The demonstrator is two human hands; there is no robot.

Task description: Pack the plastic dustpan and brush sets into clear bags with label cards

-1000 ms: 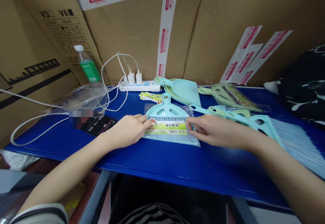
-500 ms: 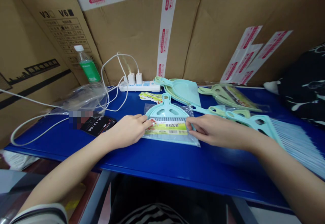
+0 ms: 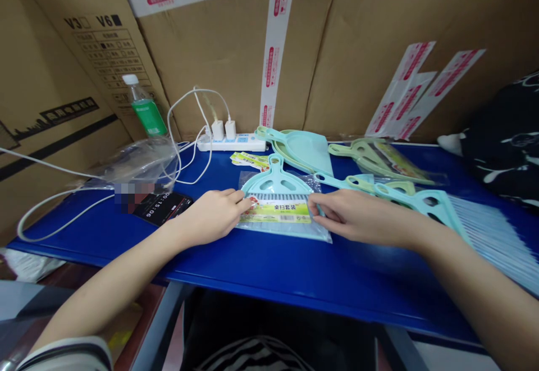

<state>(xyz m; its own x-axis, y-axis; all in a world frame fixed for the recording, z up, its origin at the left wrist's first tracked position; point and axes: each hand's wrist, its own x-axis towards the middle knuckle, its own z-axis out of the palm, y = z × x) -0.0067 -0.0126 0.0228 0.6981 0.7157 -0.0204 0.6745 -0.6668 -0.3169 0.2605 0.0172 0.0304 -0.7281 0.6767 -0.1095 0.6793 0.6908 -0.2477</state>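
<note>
A light-blue dustpan and brush set [image 3: 278,183] lies flat on the blue table in a clear plastic bag, its handle pointing away from me. Across the bag sits a yellow-green label card [image 3: 280,211]. My left hand [image 3: 217,214] is closed at the bag's left edge, fingertips pinching the plastic beside the label. At the right edge, my right hand [image 3: 343,214] has its fingers curled and pressed together on the bag. The fingertips' exact hold on the film is partly hidden.
Blue and green brushes [image 3: 438,205] lie to the right, partly behind my right forearm. Farther back are loose dustpans [image 3: 307,149], a bagged green set [image 3: 379,160], label cards [image 3: 248,160] and a power strip [image 3: 248,145]. A phone [image 3: 162,208], cables and a bottle [image 3: 147,113] are leftward.
</note>
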